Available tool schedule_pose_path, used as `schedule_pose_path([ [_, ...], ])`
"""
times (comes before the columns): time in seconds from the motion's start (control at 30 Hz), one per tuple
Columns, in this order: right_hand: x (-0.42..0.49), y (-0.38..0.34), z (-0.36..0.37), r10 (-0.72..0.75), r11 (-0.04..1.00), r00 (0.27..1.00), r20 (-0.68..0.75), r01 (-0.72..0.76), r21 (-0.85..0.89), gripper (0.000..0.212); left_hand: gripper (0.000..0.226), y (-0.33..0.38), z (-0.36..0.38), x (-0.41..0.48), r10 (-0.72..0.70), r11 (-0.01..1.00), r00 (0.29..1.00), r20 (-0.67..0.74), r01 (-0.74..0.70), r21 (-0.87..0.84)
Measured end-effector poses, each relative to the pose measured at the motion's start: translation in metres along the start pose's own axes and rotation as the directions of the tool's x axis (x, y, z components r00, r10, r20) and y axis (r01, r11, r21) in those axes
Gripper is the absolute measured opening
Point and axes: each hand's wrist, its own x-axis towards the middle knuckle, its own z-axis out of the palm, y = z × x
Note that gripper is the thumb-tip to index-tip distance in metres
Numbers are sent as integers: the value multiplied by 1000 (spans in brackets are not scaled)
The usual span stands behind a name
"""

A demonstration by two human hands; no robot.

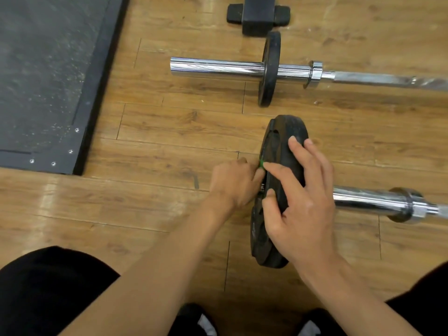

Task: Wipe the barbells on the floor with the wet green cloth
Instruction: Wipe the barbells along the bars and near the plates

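Two barbells lie on the wooden floor. The near barbell [378, 201] carries a large black weight plate [278, 151] standing on edge. My left hand [234, 184] is curled against the plate's left face, gripping the green cloth [261, 163], of which only a small bit shows. My right hand [299, 197] rests on the plate's rim with fingers spread and thumb over the left edge. The far barbell [218, 69] has a chrome sleeve and a smaller black plate [270, 69].
A dark rubber mat [48, 69] with a raised edge covers the floor at the left. A black bench foot [258, 15] stands at the top, just behind the far plate. My knees in black trousers are at the bottom corners.
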Motion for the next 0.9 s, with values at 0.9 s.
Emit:
schedule_pose_path([
  [0.9, 32, 90, -125, 248, 963, 962, 115, -232, -135, 62, 23, 67, -132, -47, 10, 873, 845, -535, -268, -407],
])
